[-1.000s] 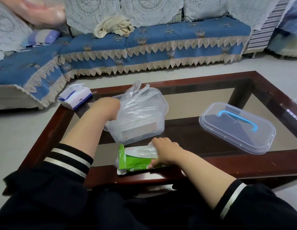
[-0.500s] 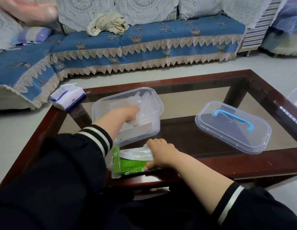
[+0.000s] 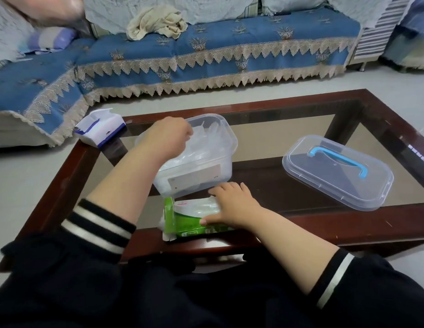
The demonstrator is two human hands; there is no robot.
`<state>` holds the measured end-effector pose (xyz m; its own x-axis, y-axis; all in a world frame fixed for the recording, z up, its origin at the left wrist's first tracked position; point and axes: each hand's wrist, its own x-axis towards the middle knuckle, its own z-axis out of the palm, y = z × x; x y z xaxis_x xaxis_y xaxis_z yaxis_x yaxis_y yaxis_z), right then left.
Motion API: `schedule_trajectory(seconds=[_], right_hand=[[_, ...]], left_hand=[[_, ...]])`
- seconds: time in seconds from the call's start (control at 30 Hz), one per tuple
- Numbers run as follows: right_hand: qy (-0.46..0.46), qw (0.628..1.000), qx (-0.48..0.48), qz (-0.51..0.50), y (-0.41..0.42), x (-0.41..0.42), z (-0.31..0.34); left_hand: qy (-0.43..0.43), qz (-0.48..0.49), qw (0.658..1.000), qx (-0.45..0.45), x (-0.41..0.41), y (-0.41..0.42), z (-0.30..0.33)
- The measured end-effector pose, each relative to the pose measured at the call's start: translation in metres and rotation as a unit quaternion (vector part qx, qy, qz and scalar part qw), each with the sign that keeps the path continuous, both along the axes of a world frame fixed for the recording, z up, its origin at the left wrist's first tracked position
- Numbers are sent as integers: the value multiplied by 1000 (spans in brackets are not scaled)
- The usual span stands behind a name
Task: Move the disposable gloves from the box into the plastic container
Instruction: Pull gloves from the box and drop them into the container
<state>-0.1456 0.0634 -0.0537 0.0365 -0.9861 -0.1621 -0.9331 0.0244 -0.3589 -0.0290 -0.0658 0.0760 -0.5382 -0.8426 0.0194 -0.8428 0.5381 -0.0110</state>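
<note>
The left grip (image 3: 169, 136) is curled into a loose fist over the near-left rim of the container (image 3: 226, 133), knuckles up; whether a glove is pinched inside it cannot be told, since the fingertips are turned away. The right grip (image 3: 232, 204) lies flat and spread on the box (image 3: 182, 221), thumb on its near green side, pressing it to the table (image 3: 301, 235) without closing round anything. The gloves (image 3: 206, 147) show as a crumpled clear heap inside the container, just beyond and under the left grip; more thin film (image 3: 196, 208) shows through the opening in the box top, just left of the right fingers. These are very light, limp, slippery sheets that probably cling to each other and spring back up when let go, so a pinch on a bunched fold should serve best, with a push down to settle them. The lid (image 3: 336, 174) lies well apart to the right.
</note>
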Motion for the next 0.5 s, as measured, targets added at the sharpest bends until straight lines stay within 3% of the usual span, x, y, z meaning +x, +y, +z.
schedule_trajectory(seconds=[0.07,0.13,0.17,0.23,0.33,0.5], right_hand=[[-34,997,-75,8,-2,2,3],[-78,992,-93,25,-3,6,7],[-91,992,-82,30,-3,8,9],[-94,993,-69,34,-3,13,8],[-106,991,-80,-3,-4,17,3],[-79,991,-109,-18,-5,21,1]], left_hand=[[155,-29,987,-29,7,32,-6],[305,-32,950,66,18,66,-18],[338,-19,932,128,24,75,-29],[306,13,926,220,38,84,-59],[206,22,940,271,54,85,-98],[120,9,974,194,54,88,-123]])
